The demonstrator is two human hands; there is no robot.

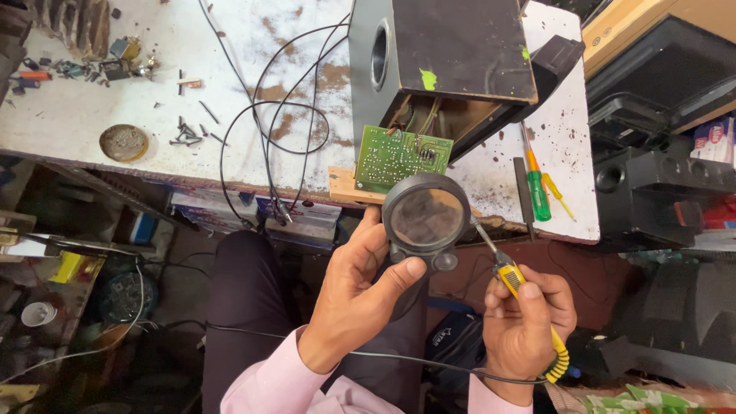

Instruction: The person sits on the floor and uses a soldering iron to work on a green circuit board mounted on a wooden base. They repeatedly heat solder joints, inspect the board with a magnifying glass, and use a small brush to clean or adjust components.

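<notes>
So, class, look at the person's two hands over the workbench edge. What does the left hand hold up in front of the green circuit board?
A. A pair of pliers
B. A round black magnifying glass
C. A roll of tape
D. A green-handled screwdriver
B: the left hand grips a round black magnifying glass just below the green circuit board, while the right hand holds a yellow-handled soldering iron.

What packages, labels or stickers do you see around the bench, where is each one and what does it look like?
Package: far right edge, white with red and blue print, partly cut off.
Sticker scraps: on the dark speaker box, small, bright green, torn.
Cardboard box: top right corner, tan, plain.
No screens visible.
</notes>
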